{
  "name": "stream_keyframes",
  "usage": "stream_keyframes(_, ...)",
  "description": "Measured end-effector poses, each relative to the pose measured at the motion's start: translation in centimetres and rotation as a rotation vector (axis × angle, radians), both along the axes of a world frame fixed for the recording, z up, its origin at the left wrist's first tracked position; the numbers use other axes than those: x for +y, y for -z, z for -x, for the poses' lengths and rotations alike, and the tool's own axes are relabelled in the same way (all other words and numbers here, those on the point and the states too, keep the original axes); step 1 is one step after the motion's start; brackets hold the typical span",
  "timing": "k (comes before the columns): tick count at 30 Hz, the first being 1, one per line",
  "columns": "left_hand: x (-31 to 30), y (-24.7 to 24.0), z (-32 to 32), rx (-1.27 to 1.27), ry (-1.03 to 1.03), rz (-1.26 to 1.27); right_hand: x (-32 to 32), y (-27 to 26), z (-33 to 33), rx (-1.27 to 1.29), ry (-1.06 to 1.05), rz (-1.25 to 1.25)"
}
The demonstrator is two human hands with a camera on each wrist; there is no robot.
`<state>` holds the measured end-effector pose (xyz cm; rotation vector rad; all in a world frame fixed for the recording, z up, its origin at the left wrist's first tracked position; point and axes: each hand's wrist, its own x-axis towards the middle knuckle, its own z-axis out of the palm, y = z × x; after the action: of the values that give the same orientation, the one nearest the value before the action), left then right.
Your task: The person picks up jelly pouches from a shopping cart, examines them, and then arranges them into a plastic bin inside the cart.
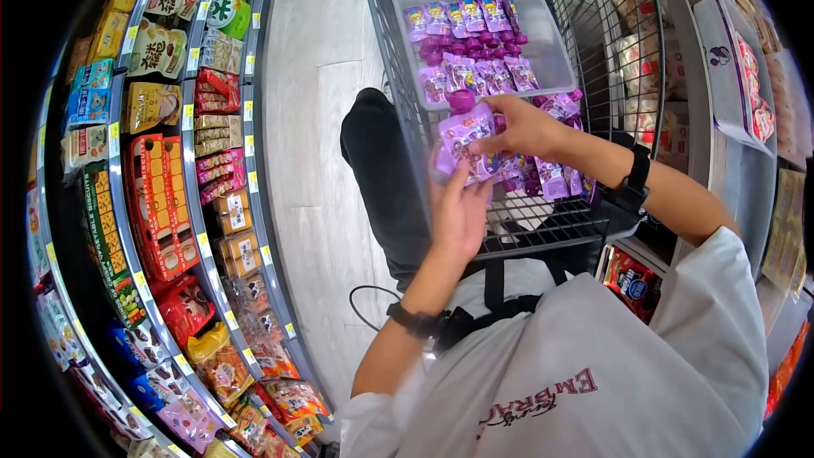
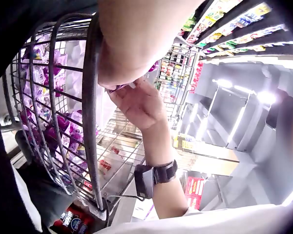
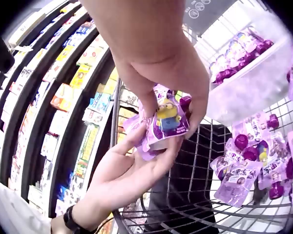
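Purple spouted jelly pouches (image 1: 466,137), at least two overlapping, are held between both hands over the near end of a shopping cart. My right hand (image 1: 527,130) grips them from the right, its thumb across the front. From below, my left hand (image 1: 460,214) pinches their lower end with its fingers. A yellow and blue cartoon figure shows on the front pouch (image 3: 168,119) in the right wrist view. In the left wrist view my left forearm hides most of the pouches. More loose pouches (image 3: 239,180) lie in the cart under my right hand.
A translucent white bin (image 1: 551,51) in the wire cart (image 1: 657,25) holds rows of upright purple pouches. Snack shelves (image 1: 182,161) line the left across a pale floor (image 1: 314,161). More packaged goods (image 1: 746,76) stand close on the right.
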<state>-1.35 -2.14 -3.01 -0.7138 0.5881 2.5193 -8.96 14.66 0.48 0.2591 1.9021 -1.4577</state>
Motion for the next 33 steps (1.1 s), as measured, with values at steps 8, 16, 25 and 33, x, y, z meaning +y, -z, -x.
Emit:
stream_keyframes(8, -0.2, -1.0, -0.1, 0.074, 0.027, 0.064, 7.5, 10.0, 10.0, 0.159, 0.322, -0.112)
stream_keyframes(16, -0.5, -1.1, -0.2, 0.104, 0.059, 0.154, 5.7, 20.3, 11.8, 0.464, -0.481, -0.982)
stream_keyframes(25, 0.0, -1.0, -0.4, 0.200, 0.176, 0.494, 2.1, 2.8, 8.9, -0.066, -0.253, -0.125)
stream_keyframes(33, 0.6, -0.3, -0.7, 0.388, 0.170, 0.731, 4.1, 2.0, 5.0, 0.091, -0.133, -0.057)
